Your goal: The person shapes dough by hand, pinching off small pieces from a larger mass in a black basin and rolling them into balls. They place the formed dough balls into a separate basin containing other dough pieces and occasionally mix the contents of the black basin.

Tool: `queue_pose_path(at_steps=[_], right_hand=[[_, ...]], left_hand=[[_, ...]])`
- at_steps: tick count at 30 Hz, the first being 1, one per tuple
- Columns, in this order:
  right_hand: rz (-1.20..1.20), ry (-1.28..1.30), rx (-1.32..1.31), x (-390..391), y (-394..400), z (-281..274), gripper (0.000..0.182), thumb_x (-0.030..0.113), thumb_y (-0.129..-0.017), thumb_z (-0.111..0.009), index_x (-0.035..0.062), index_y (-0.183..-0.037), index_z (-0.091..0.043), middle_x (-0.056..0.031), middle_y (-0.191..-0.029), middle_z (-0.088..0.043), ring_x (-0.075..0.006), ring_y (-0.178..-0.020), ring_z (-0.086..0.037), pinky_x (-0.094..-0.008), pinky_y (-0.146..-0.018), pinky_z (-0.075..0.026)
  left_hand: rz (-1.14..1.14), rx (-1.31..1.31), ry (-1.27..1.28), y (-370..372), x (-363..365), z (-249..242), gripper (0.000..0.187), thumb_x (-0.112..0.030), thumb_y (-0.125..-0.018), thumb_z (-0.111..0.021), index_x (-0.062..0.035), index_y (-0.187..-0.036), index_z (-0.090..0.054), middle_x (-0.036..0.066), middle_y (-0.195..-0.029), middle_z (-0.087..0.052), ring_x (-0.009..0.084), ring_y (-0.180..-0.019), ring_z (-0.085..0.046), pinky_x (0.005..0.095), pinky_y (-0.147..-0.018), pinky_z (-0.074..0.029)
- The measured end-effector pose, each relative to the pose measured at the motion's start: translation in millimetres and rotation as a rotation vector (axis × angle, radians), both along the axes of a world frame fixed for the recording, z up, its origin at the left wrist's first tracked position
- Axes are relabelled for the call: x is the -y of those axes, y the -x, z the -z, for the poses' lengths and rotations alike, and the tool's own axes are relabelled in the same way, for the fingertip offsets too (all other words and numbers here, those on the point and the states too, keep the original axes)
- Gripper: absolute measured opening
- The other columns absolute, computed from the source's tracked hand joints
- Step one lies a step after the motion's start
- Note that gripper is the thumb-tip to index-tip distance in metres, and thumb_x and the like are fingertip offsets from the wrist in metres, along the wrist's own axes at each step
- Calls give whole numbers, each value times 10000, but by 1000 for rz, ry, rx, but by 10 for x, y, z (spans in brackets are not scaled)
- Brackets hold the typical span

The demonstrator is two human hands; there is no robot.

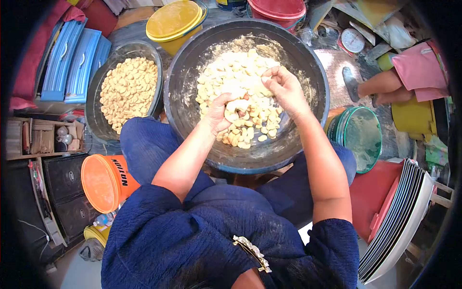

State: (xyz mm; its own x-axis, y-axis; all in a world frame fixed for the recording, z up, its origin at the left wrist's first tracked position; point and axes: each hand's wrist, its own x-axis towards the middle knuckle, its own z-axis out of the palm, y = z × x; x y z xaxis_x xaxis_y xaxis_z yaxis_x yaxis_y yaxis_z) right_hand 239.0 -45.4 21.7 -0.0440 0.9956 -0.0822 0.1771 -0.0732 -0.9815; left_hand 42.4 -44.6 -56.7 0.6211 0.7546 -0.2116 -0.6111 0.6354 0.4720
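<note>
A large black basin [174,103] stands before my crossed legs, dusted with pale powder inside. Many small pale, cashew-shaped pieces [228,74] are heaped in it. Over the near part of the heap, my left hand [220,114] is closed around a curved, pale dough-like piece [236,107], bent nearly into a ring. To its right, above the heap's edge, my right hand [285,90] has thumb and fingers pinched together. Whatever may be between those fingertips is too small to make out.
A second dark basin [157,98] on the left holds more tan pieces. Around me stand a yellow bucket [174,21], an orange bucket [103,183], a green-rimmed bucket [363,139] and stacked trays [399,221]. Another person's legs [382,86] are at right, near a dial scale [352,40].
</note>
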Motion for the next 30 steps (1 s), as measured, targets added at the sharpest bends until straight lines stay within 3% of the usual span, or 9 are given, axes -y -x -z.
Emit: queue_pose_path(at_steps=[5,8,12,14,21,25,27,29,30], right_hand=[[-218,-2,-54,-91,-43,-57,162,112,-790,-641,30,-919,-587,-9,-703,-563,-75,-674,-514,-221,-631,-431],[-289,42,-112,-69,3,-30,265,48,-747,-662,2,-998,-589,-73,-889,-593,-135,-814,-562,-271,-728,-481],[-219,52,-297,87,54,-187,247,39,-735,-662,5,-969,-592,-74,-890,-593,-159,-885,-567,-281,-735,-485],[-195,-145,140,143,84,-194,264,33,-769,-635,19,-1021,-556,-72,-931,-594,-190,-943,-574,-279,-784,-469],[-240,-407,643,167,18,-233,159,86,-802,-605,49,-956,-589,-155,-881,-623,-292,-849,-620,-341,-732,-479],[81,-420,447,-5,-108,-309,142,105,-832,-572,52,-964,-580,-140,-748,-596,-286,-729,-602,-341,-704,-472],[-58,-299,615,-5,-131,-348,192,108,-802,-602,53,-986,-582,-109,-770,-587,-253,-780,-595,-335,-744,-463],[-256,-667,579,55,-16,-251,233,99,-761,-637,52,-984,-590,-95,-849,-590,-239,-845,-580,-337,-790,-449],[-257,-502,394,108,103,-224,233,62,-737,-640,58,-968,-604,-93,-899,-586,-246,-887,-565,-336,-816,-441]], left_hand=[[-73,62,8,-163,87,-339,470,-298,-807,-614,-78,-1192,-458,92,-1046,-576,189,-906,-587,338,-674,-551],[-32,-81,-114,-193,89,-354,470,-215,-806,-614,-77,-1214,-427,76,-1106,-534,191,-930,-573,332,-706,-548],[-78,-177,-72,-191,98,-384,402,-119,-804,-605,-67,-1172,-452,76,-999,-563,176,-830,-593,321,-670,-552],[-78,-114,7,-178,103,-368,394,-105,-797,-612,-61,-1158,-462,74,-960,-572,175,-795,-600,314,-651,-555],[-177,-194,-37,-315,188,-424,319,-142,-814,-586,1,-1085,-501,100,-861,-607,183,-674,-615,288,-570,-546],[-224,-174,28,-238,183,-391,392,-186,-828,-575,4,-1151,-462,113,-925,-594,185,-743,-617,290,-595,-548],[-166,-136,33,-194,181,-372,416,-204,-832,-568,3,-1173,-450,120,-955,-589,187,-775,-617,292,-607,-548],[-154,-79,91,-182,203,-392,385,-206,-853,-547,3,-1165,-463,116,-938,-599,204,-784,-627,316,-650,-552],[-154,-79,92,-178,202,-382,385,-206,-853,-547,3,-1165,-463,116,-938,-599,204,-784,-627,316,-650,-552]])
